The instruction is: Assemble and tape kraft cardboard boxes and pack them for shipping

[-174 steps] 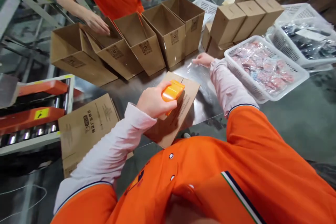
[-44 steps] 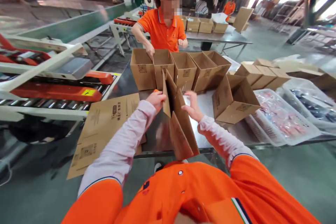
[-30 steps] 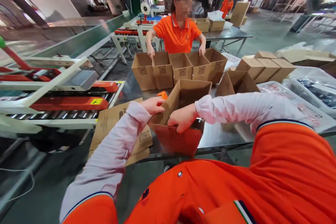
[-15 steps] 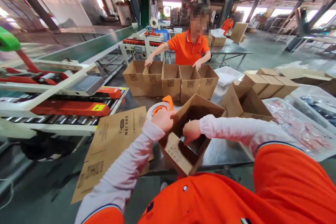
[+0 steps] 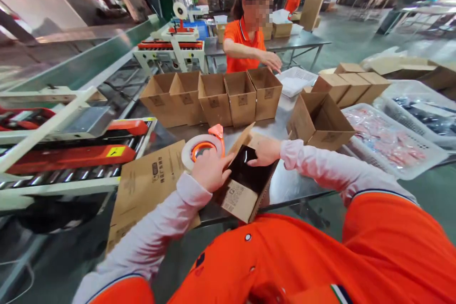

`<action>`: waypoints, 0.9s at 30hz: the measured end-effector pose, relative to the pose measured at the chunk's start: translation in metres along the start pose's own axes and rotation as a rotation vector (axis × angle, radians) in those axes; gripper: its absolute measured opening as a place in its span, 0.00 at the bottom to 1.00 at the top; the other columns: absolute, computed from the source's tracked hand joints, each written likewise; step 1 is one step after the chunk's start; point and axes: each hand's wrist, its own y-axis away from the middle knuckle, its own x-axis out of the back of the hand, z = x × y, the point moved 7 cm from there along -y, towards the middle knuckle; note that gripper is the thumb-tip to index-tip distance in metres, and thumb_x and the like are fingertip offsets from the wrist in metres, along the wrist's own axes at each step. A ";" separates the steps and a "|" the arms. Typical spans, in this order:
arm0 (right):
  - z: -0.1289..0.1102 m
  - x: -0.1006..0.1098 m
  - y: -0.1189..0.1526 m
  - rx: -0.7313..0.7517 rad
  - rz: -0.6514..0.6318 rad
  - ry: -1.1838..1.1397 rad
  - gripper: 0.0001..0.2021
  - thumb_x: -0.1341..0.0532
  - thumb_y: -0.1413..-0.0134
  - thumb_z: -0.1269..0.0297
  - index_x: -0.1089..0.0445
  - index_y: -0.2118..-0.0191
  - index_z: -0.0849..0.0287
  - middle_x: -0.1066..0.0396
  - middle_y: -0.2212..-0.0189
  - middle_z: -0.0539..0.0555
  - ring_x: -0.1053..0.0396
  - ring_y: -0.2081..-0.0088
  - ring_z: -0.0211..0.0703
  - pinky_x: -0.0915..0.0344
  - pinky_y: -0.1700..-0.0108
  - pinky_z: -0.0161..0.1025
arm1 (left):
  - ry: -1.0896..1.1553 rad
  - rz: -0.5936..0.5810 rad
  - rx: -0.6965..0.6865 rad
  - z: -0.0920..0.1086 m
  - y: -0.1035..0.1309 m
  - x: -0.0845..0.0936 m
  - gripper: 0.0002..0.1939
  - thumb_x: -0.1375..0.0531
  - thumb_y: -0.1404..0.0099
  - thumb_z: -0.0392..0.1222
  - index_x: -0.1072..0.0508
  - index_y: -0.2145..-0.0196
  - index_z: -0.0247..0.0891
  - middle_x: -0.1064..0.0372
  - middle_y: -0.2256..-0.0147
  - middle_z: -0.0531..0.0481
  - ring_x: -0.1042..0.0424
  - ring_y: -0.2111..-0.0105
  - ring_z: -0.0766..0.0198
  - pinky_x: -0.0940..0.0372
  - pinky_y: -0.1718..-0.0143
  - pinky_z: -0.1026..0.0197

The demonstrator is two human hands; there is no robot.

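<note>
A cardboard box (image 5: 239,199) is tilted toward me at the table's front edge, its mouth facing up. Inside it shows a dark, glossy surface (image 5: 244,171) that I cannot identify. My left hand (image 5: 210,168) is closed around an orange tape dispenser (image 5: 217,132) with a wide roll of clear tape, and its fingertips touch the box's left edge. My right hand (image 5: 265,152) grips the box's far right edge, with a finger reaching inside over the dark surface. Its other fingers are partly hidden.
Several boxes (image 5: 213,102) stand open in a row across the table, with a co-worker (image 5: 244,47) behind them. Another open box (image 5: 320,123) and white baskets (image 5: 402,171) of bagged goods lie right. Flat cardboard (image 5: 142,199) and a roller conveyor (image 5: 71,156) are left.
My right hand has come up from deep inside the box to its far edge. The box has tipped lower toward me. The co-worker's hands have shifted right, one leaving the box row's left end.
</note>
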 end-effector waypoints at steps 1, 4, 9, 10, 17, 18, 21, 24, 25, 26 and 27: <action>0.002 0.000 0.002 -0.036 -0.069 -0.007 0.22 0.33 0.37 0.45 0.14 0.61 0.63 0.17 0.61 0.66 0.20 0.47 0.63 0.29 0.38 0.53 | -0.008 -0.022 -0.042 0.005 0.000 -0.001 0.31 0.41 0.28 0.53 0.32 0.29 0.53 0.31 0.51 0.34 0.29 0.51 0.40 0.35 0.50 0.46; 0.004 -0.002 0.018 -0.074 -0.192 -0.056 0.21 0.32 0.38 0.44 0.14 0.63 0.60 0.17 0.64 0.63 0.19 0.50 0.60 0.29 0.40 0.50 | 0.011 -0.051 -0.072 0.014 0.000 -0.009 0.28 0.43 0.27 0.62 0.24 0.35 0.53 0.31 0.53 0.34 0.31 0.51 0.38 0.36 0.50 0.46; -0.010 -0.010 0.068 0.188 0.180 -0.033 0.34 0.49 0.26 0.39 0.16 0.51 0.63 0.18 0.55 0.67 0.21 0.46 0.61 0.32 0.37 0.57 | 0.077 0.092 0.040 0.020 0.001 -0.035 0.24 0.48 0.23 0.54 0.18 0.42 0.48 0.32 0.56 0.32 0.32 0.53 0.40 0.37 0.52 0.46; -0.015 -0.011 0.075 0.251 0.329 -0.027 0.35 0.49 0.28 0.36 0.19 0.44 0.64 0.20 0.48 0.68 0.25 0.40 0.64 0.38 0.33 0.62 | 0.101 0.137 0.110 0.017 0.002 -0.039 0.25 0.48 0.23 0.53 0.19 0.40 0.48 0.33 0.56 0.32 0.32 0.54 0.41 0.37 0.52 0.46; -0.040 -0.047 0.015 0.384 0.558 0.013 0.36 0.46 0.26 0.44 0.39 0.26 0.69 0.46 0.26 0.69 0.53 0.22 0.66 0.63 0.24 0.73 | 0.310 0.410 0.374 -0.004 0.017 -0.059 0.26 0.48 0.23 0.52 0.19 0.40 0.41 0.36 0.54 0.30 0.36 0.49 0.37 0.38 0.45 0.37; -0.042 -0.050 0.006 0.396 0.543 0.013 0.34 0.47 0.25 0.47 0.38 0.27 0.69 0.44 0.26 0.69 0.53 0.22 0.66 0.63 0.24 0.73 | 0.327 0.435 0.372 -0.008 0.023 -0.061 0.26 0.48 0.24 0.51 0.19 0.40 0.39 0.36 0.54 0.31 0.36 0.48 0.36 0.38 0.44 0.36; -0.042 -0.051 -0.002 0.406 0.565 -0.003 0.31 0.48 0.24 0.49 0.36 0.28 0.66 0.42 0.27 0.67 0.52 0.22 0.65 0.62 0.24 0.74 | 0.315 0.442 0.312 -0.018 0.037 -0.067 0.26 0.45 0.26 0.50 0.21 0.38 0.38 0.37 0.55 0.32 0.36 0.47 0.36 0.38 0.43 0.33; -0.040 -0.052 0.002 0.404 0.568 -0.019 0.29 0.48 0.24 0.51 0.34 0.28 0.64 0.41 0.27 0.66 0.52 0.23 0.65 0.62 0.24 0.74 | 0.258 0.432 0.301 -0.023 0.046 -0.070 0.26 0.44 0.26 0.51 0.21 0.39 0.37 0.37 0.56 0.33 0.35 0.48 0.36 0.37 0.43 0.33; -0.040 -0.052 0.003 0.406 0.560 -0.021 0.29 0.48 0.24 0.51 0.34 0.28 0.64 0.41 0.27 0.66 0.52 0.23 0.65 0.63 0.24 0.74 | 0.244 0.439 0.322 -0.024 0.048 -0.070 0.26 0.45 0.26 0.51 0.21 0.39 0.37 0.37 0.56 0.33 0.35 0.48 0.36 0.37 0.43 0.33; -0.040 -0.053 0.003 0.408 0.549 -0.021 0.30 0.48 0.24 0.51 0.34 0.28 0.64 0.41 0.27 0.66 0.52 0.23 0.65 0.63 0.24 0.74 | 0.238 0.440 0.342 -0.024 0.048 -0.071 0.27 0.46 0.25 0.52 0.20 0.39 0.36 0.37 0.56 0.32 0.35 0.47 0.35 0.37 0.43 0.34; -0.039 -0.053 0.003 0.410 0.535 -0.021 0.30 0.49 0.24 0.51 0.35 0.28 0.65 0.42 0.27 0.67 0.52 0.22 0.65 0.63 0.24 0.73 | 0.239 0.432 0.359 -0.023 0.048 -0.071 0.27 0.47 0.24 0.53 0.20 0.39 0.36 0.37 0.56 0.32 0.35 0.46 0.35 0.37 0.42 0.34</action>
